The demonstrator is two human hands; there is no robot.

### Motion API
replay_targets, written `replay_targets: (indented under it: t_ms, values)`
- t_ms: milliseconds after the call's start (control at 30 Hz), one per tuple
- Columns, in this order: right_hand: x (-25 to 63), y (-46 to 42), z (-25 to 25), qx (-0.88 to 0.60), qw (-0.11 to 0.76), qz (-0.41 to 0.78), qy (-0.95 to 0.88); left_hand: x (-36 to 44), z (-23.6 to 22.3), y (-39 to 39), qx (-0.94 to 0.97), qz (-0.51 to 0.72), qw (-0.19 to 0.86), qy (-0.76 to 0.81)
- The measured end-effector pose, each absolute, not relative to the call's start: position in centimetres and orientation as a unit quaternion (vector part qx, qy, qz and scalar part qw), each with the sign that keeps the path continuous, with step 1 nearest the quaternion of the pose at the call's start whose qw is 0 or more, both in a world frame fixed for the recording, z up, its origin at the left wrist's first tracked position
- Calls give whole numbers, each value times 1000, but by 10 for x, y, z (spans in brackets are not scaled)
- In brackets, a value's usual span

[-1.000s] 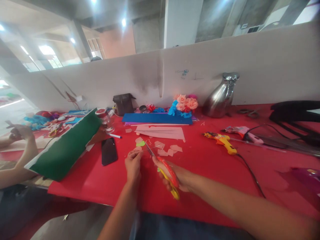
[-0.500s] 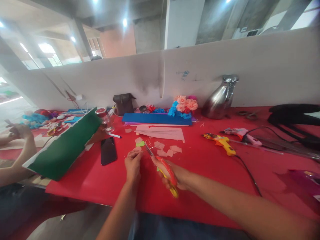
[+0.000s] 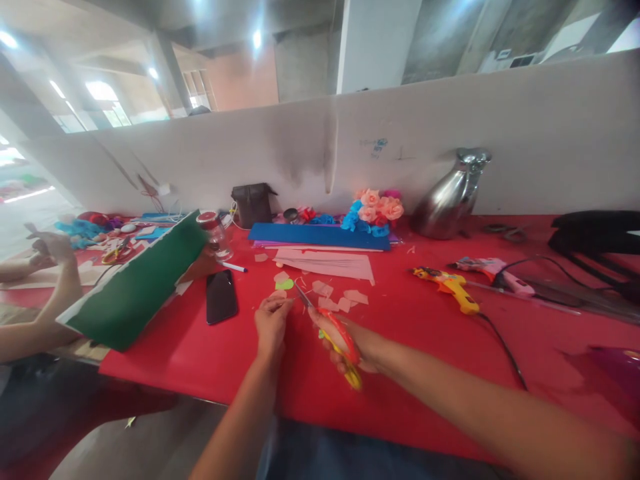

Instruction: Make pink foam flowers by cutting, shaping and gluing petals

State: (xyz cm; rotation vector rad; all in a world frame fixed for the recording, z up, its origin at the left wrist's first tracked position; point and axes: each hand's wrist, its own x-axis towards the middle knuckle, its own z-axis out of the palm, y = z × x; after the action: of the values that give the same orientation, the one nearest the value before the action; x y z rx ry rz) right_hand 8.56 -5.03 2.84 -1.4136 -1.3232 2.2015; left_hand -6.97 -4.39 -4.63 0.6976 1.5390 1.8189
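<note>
My right hand (image 3: 345,343) is wrapped round a pair of scissors (image 3: 340,333) with red and yellow handles. Their blades point away and to the left, close to the fingertips of my left hand (image 3: 271,327). That hand is closed in a pinch on a small pink paper piece (image 3: 280,294), mostly hidden by the fingers. Just beyond lies a bright green paper piece (image 3: 285,285). Several cut pink paper pieces (image 3: 356,297) are scattered past the scissors. Behind them lies a stack of pink paper strips (image 3: 330,264).
A phone (image 3: 221,298), a pen (image 3: 234,267) and a glass jar (image 3: 219,240) stand left, by a tilted green board (image 3: 135,287). Blue sheets (image 3: 300,236), paper flowers (image 3: 373,208) and a steel jug (image 3: 445,200) are behind; corded glue guns (image 3: 450,288) lie right. A co-worker's arm (image 3: 55,287) shows far left.
The whole view has shifted slightly, so things appear a little further right. Both hands keep nearly the same pose, with the scissors beside my left fingertips.
</note>
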Motion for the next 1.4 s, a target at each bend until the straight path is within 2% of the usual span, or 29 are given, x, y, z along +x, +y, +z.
replay_targets:
  t_ms: [433, 1167, 1400]
  values:
    - [79, -50, 39, -522, 63, 696, -489, -69, -44, -44, 259, 686, 313, 603]
    - [78, -50, 40, -534, 60, 688, -488, -74, -52, -41, 262, 681, 341, 592]
    - [87, -26, 45, -559, -1, 712, -426, -74, -50, -44, 265, 688, 349, 578]
